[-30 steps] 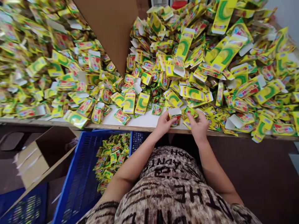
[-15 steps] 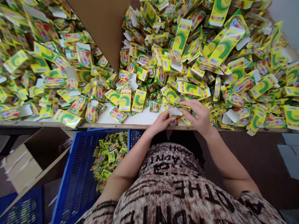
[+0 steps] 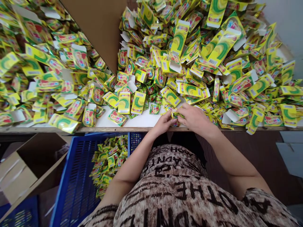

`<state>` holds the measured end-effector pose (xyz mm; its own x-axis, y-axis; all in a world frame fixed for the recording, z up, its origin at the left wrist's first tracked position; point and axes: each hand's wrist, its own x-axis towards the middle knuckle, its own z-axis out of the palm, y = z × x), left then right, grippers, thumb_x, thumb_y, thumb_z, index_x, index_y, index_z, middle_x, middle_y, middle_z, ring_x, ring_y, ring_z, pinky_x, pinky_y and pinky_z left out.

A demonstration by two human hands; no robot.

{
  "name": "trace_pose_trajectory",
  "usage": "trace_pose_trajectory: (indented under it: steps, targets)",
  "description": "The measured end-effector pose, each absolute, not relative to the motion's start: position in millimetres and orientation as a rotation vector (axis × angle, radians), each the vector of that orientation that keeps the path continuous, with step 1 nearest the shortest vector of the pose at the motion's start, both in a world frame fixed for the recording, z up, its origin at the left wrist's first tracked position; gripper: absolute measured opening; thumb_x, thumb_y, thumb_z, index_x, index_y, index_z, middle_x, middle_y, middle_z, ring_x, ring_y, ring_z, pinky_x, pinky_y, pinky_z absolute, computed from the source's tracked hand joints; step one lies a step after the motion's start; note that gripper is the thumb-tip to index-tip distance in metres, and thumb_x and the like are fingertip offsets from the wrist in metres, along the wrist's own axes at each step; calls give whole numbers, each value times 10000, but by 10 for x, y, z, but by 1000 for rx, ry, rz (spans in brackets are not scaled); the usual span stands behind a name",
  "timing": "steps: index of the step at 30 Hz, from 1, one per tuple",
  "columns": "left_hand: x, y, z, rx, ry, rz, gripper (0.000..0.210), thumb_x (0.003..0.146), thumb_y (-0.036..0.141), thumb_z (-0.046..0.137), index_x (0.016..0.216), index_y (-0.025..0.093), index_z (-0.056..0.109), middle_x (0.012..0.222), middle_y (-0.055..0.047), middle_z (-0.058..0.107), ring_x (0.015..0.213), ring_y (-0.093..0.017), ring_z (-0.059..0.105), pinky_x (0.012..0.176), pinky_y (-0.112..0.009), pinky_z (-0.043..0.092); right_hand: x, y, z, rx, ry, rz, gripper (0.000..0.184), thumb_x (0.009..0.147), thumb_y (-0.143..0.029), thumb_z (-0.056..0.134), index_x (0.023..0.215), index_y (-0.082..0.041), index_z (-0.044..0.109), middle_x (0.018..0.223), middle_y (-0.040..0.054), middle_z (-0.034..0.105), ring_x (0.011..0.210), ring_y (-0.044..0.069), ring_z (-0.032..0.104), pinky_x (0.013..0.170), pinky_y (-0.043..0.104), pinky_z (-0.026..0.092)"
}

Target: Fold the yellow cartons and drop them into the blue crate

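Close to the table's front edge, my left hand [image 3: 164,123] is closed round a small yellow and green carton [image 3: 175,121], thumb on its near side. My right hand [image 3: 193,116] meets it from the right, its fingers bent over the upper end of the carton. Most of the carton is hidden behind the fingers, and whether anything sits between the right fingertips does not show. Just left of the hands, a small green wrapped packet [image 3: 154,109] and a flat carton [image 3: 117,118] lie on the white table top [image 3: 144,120].
A large heap of similar cartons [image 3: 189,90] rises behind my hands. A brown cardboard panel [image 3: 101,28] separates it from another heap [image 3: 47,85] at left. Below the edge, a blue crate [image 3: 78,176] holds small packets [image 3: 111,157]; an open cardboard box [image 3: 26,164] stands beside it.
My right hand has moved left and down onto the carton. The white flap that showed at the carton's top is now mostly covered by fingers. The view has shifted slightly.
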<state>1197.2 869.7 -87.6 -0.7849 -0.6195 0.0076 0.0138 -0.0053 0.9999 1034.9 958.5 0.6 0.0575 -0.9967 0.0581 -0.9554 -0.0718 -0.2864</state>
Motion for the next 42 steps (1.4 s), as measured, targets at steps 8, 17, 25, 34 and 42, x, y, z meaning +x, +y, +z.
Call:
trace_pose_trajectory:
  steps: [8, 17, 25, 34, 42]
  targets:
    - [11989, 8800, -853, 680, -1646, -1856, 402, 769, 449, 789, 1030, 158, 693, 878, -31, 695, 812, -169, 624, 796, -286, 492, 10392, 9448, 229, -2256, 1848, -76, 213, 913, -195, 528, 1024, -153, 706, 988, 111, 671, 853, 220, 635, 667, 307, 355]
    - [12002, 8813, -888, 689, -1742, -1739, 368, 769, 452, 786, 977, 159, 709, 922, -39, 706, 896, -199, 612, 869, -313, 465, 10297, 9514, 101, -2271, 1695, -364, 219, 885, -243, 623, 1081, -157, 666, 982, 103, 652, 825, 209, 596, 689, 294, 380]
    - [12009, 8778, -890, 721, -1743, -1777, 364, 796, 448, 762, 1010, 161, 695, 966, -40, 709, 914, -193, 612, 876, -305, 469, 10167, 9424, -246, -2356, 1689, -738, 241, 917, -144, 532, 809, -185, 744, 1168, 129, 626, 1121, 281, 455, 916, 424, 405]
    - [12013, 8800, -831, 758, -1701, -1786, 494, 883, 586, 611, 1160, 191, 717, 1223, -70, 709, 1209, -259, 590, 1097, -385, 406, 10134, 9611, -485, -2017, 1581, -904, 342, 923, -133, 477, 1075, -265, 753, 1287, 82, 612, 1222, 248, 499, 1048, 459, 422]
    - [11987, 8721, -689, 805, -1265, -2263, 425, 662, 186, 804, 1083, 199, 752, 1093, -41, 744, 1068, -204, 654, 1025, -327, 440, 10326, 9719, -912, -964, 1365, -1504, 264, 799, -364, 708, 1003, -197, 716, 920, 35, 698, 746, 153, 604, 639, 270, 480]
